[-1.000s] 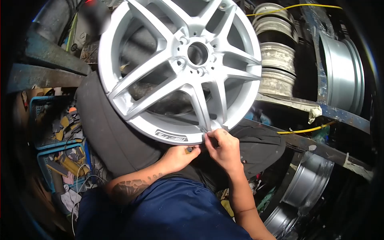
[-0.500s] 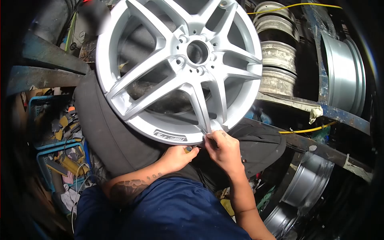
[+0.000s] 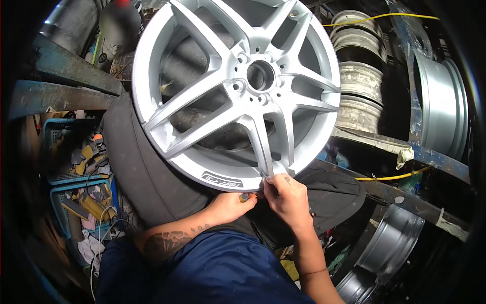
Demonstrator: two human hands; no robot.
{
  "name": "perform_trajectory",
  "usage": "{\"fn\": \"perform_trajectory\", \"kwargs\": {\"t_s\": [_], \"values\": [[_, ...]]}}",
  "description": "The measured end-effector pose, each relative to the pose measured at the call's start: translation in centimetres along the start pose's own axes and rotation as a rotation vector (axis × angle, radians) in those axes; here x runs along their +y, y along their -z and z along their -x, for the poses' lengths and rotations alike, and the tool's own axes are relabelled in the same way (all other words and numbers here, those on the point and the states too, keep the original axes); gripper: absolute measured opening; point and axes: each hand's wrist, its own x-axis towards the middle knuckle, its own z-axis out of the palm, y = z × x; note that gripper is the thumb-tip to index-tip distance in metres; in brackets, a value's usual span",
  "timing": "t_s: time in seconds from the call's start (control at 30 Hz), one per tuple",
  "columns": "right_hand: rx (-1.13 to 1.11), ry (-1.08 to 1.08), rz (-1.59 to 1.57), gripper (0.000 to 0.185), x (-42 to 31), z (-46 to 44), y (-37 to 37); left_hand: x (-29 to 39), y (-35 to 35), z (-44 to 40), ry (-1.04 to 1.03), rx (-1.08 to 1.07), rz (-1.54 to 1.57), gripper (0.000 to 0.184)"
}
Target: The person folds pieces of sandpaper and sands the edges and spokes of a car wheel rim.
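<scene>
A silver alloy wheel with split spokes leans across my lap, its face toward me. Dark lettering marks the lower lip of the rim. Just below that lip, my left hand is closed around a small tool or object with a yellow and orange end; most of it is hidden by the fingers. My right hand pinches at the rim edge where a lower spoke ends. Its fingertips touch the rim, and whatever lies between them is too small to name.
Blue baskets of sanding blocks and scraps stand at the left, beside rusty metal beams. On the right, a rack holds several dull wheels and a shiny silver rim. Wrapped rims sit lower right.
The whole view has shifted, so wheel and hands appear slightly lower and further right. An orange tip now shows by my left fingers. My right hand keeps its pinch at the rim.
</scene>
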Motion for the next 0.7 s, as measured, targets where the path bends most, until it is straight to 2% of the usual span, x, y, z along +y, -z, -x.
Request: {"fn": "perform_trajectory", "kwargs": {"t_s": [0.2, 0.23, 0.27, 0.33, 0.37, 0.4, 0.47, 0.53, 0.6, 0.63, 0.7], "values": [[-0.015, -0.020, 0.010, 0.017, -0.1, 0.2, 0.1, -0.1, 0.0, 0.0, 0.047, -0.021, 0.023, 0.024], [-0.009, -0.030, 0.025, 0.016, -0.1, -0.1, -0.1, -0.7, -0.1, 0.0, -0.015, -0.021, -0.051, 0.021], [-0.003, -0.046, 0.040, 0.016, -0.1, 0.1, -0.1, -0.3, -0.2, 0.3, -0.011, -0.094, -0.060, 0.020], [0.184, 0.035, -0.197, 0.015, 0.7, 0.8, 0.2, 0.7, 0.1, 0.4, -0.013, -0.231, -0.086, 0.018], [0.244, -0.009, -0.379, 0.015, 1.0, 1.8, 0.4, 2.0, 0.0, 1.1, -0.022, -0.240, -0.081, 0.018], [0.322, -0.004, -0.575, 0.012, 2.0, 3.2, -0.2, 3.3, 0.0, 1.8, -0.061, -0.244, -0.061, 0.022], [0.440, -0.114, -0.728, 0.014, 2.6, 5.7, -0.7, 5.3, -0.1, 2.7, -0.144, -0.262, -0.033, 0.032], [0.513, -0.200, -0.752, 0.014, 2.7, 7.2, -1.6, 5.4, -1.1, 2.6, -0.158, -0.136, 0.050, 0.069], [0.568, -0.232, -0.771, 0.016, 2.4, 7.6, -2.4, 7.9, -1.2, 2.7, 0.090, -0.055, 0.071, 0.089], [0.574, -0.200, -0.741, 0.016, 2.2, 7.6, -2.7, 5.8, -1.4, 2.1, 0.057, -0.086, 0.129, 0.106], [0.591, -0.125, -0.675, 0.017, 1.7, 6.8, -2.9, 7.3, -1.3, 1.3, 0.184, -0.073, 0.237, 0.107]]}}
